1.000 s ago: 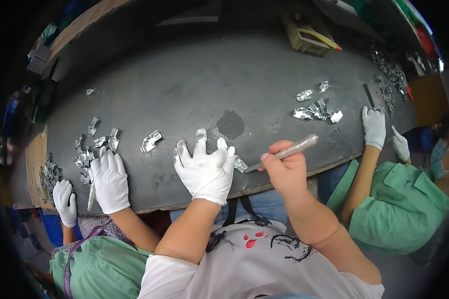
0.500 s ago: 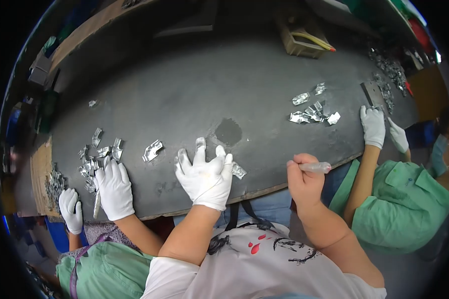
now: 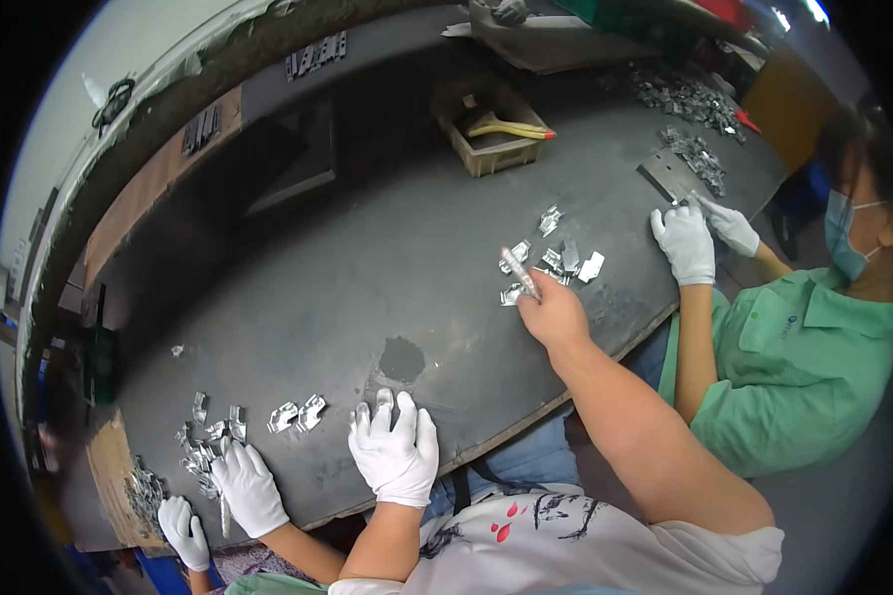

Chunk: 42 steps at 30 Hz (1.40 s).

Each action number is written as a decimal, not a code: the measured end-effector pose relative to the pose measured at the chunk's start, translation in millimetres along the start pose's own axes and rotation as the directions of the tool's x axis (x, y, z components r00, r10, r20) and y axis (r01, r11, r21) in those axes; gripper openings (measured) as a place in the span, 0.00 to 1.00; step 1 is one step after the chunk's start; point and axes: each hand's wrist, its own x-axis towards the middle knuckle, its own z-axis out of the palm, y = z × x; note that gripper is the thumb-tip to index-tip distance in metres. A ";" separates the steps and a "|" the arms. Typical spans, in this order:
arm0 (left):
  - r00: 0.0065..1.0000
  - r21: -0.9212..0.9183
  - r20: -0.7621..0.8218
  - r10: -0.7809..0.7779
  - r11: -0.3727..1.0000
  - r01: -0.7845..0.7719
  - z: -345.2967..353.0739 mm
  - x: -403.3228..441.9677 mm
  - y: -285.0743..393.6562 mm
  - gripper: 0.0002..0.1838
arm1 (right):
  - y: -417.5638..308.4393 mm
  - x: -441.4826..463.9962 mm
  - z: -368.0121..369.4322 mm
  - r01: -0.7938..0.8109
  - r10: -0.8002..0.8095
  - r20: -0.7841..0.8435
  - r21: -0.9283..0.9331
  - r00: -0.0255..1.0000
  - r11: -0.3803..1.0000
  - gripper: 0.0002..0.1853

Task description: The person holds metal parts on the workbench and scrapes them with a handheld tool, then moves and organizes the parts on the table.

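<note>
My left hand (image 3: 395, 454), in a white glove with smudged fingertips, lies on the dark table near its front edge. Its fingers are somewhat apart and no object shows in it. Just left of it lie two bent shiny metal pieces (image 3: 297, 414). My bare right hand (image 3: 554, 312) is closed around a slim, translucent pen-like stick (image 3: 520, 272) that points up and left. That hand is over the near edge of a loose group of shiny metal pieces (image 3: 571, 256). Whether its fingertips touch one of them is hidden.
At left, a co-worker's gloved hands (image 3: 251, 488) are beside a metal-piece pile (image 3: 200, 458). At right, another co-worker's gloved hands (image 3: 687, 243) are at a flat metal block (image 3: 672, 177), near heaped parts (image 3: 690, 99). A bin (image 3: 496, 159) holds a yellow-handled tool (image 3: 511, 127).
My right hand has reached forward with the stick to the right-hand metal pieces. A second piece now lies left of my left hand; the one by its thumb is gone. The view has turned.
</note>
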 end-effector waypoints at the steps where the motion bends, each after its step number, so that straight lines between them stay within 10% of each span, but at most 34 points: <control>1: 1.000 0.008 -0.010 -0.006 1.000 0.006 0.0 1.8 -1.0 0.15 | -4.3 -0.3 -1.0 -0.016 0.026 0.092 -0.114 0.995 0.993 0.16; 5: 0.997 -0.005 0.015 -0.080 0.997 0.080 1.5 4.7 1.1 0.16 | -28.2 -38.2 15.1 0.091 0.051 0.375 -0.352 0.926 0.932 0.12; 10: 0.994 0.026 0.071 -0.077 0.997 0.076 -0.1 4.4 1.9 0.16 | -38.1 -91.6 37.1 0.151 -0.096 0.612 -0.039 0.785 0.988 0.14; 12: 0.995 -0.007 0.052 -0.081 0.997 0.081 3.3 1.7 -4.1 0.15 | -35.8 -94.2 23.5 -0.149 -0.111 0.554 0.403 0.825 0.903 0.11; 15: 0.976 -0.045 0.086 -0.199 0.978 0.203 4.5 4.5 -2.2 0.15 | -26.1 -93.4 2.9 -0.187 -0.095 0.357 0.677 0.929 0.712 0.10; 19: 0.930 0.034 0.115 -0.348 0.937 0.346 9.2 11.5 7.9 0.18 | -6.9 -90.3 -0.2 0.022 -0.131 0.202 0.466 0.971 0.885 0.08; 29: 0.894 0.006 0.172 -0.414 0.908 0.419 7.4 17.0 10.1 0.16 | -22.3 -103.8 32.4 -0.006 -0.303 0.252 0.778 0.919 0.628 0.10; 33: 0.877 0.014 0.195 -0.438 0.896 0.444 7.3 19.1 9.1 0.14 | -19.9 -102.0 48.3 0.439 -0.514 0.142 0.362 0.846 0.823 0.08; 37: 0.873 0.028 0.222 -0.434 0.898 0.439 9.1 21.2 7.4 0.14 | -37.3 -108.0 39.3 0.522 -0.554 0.155 0.206 0.818 0.828 0.04; 40: 0.881 0.035 0.189 -0.433 0.900 0.435 11.7 21.5 8.3 0.13 | -27.6 -101.1 51.0 0.362 -0.428 0.138 0.342 0.893 0.867 0.06; 42: 0.897 0.019 0.151 -0.415 0.909 0.417 10.1 21.4 7.9 0.10 | -25.6 -85.6 46.7 -0.163 -0.021 0.317 0.543 0.948 0.824 0.06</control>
